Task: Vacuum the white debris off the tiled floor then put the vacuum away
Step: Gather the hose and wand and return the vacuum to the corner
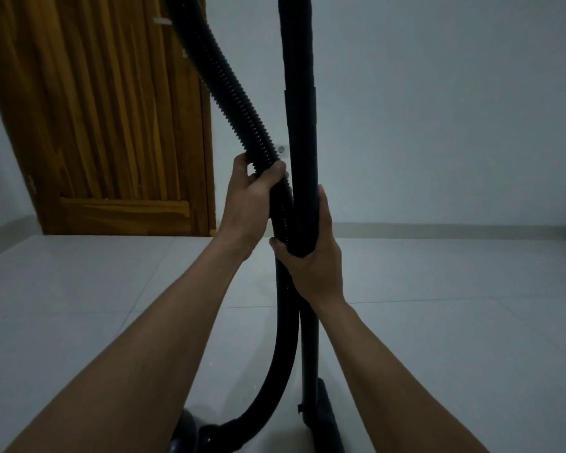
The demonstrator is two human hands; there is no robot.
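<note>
Black vacuum cleaner (303,142) stands mid-frame on the floor, straight in front of the person, both hands on it.

Far left: brown slatted wooden door (105,109), closed, its bottom rail meeting the floor. Bottom left of centre: dark rounded canister body (185,429), cut off by the frame edge, resting on the tiles. Black ribbed flexible hose (229,86) comes in from the top edge, slants down to the right, runs alongside the wand, then curves down and left into the canister.

Left hand (252,197) grips the ribbed hose, fingers and thumb curled round it, forearm bare. Small pale wall fitting (281,151) shows in the gap just above that hand, between hose and wand; too small to identify.

Black rigid two-piece wand (296,44) stands close to upright at centre, its top out of frame, with a joint partway up. Right hand (311,266) is wrapped round the wand lower than the left hand, thumb lying across the hose run that touches the wand, so both are held together. Fingertips are hidden behind the tube.

Below the right hand the wand drops to a black flat floor head (325,416) sitting on the tiles, near the canister.

Pale grey large-tile floor (438,354) spreads to the right, thin grout lines visible. Grey skirting strip (438,228) runs along the base of the plain white wall (438,109). Lighting is dim.
</note>
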